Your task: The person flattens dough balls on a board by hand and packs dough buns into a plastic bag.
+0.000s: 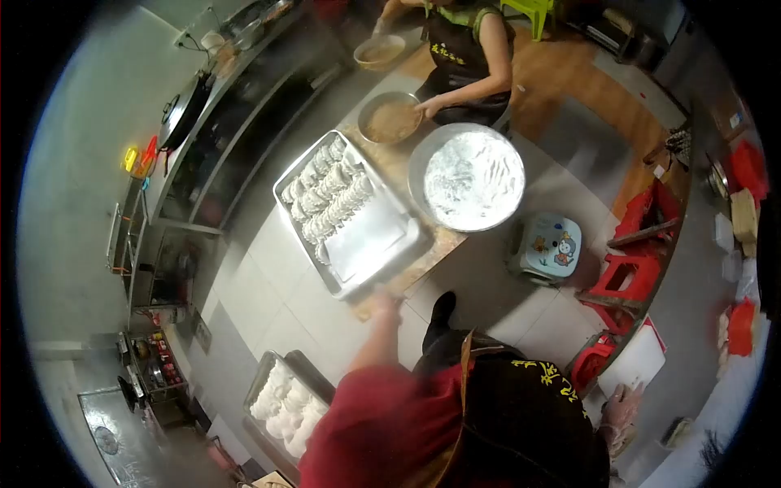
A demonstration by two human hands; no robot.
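My left hand (384,302), smeared by motion, reaches to the near edge of a board, just beside the corner of a metal tray (346,289). Its fingers cannot be made out. In the tray stand rows of pleated dumplings (325,191), and a white sheet (368,250) covers part of its bottom. My right hand (621,415), in a clear plastic glove, is low at the right. Its fingers close on the lower edge of a flat white sheet (634,359) with a red border behind it.
A large bowl of white flour (474,177) stands beside the tray. A co-worker (468,65) sits beyond, one hand at a bowl of brown filling (392,120). A small stool (550,248), red stools (622,281) and a tray of white pieces (285,403) are around me.
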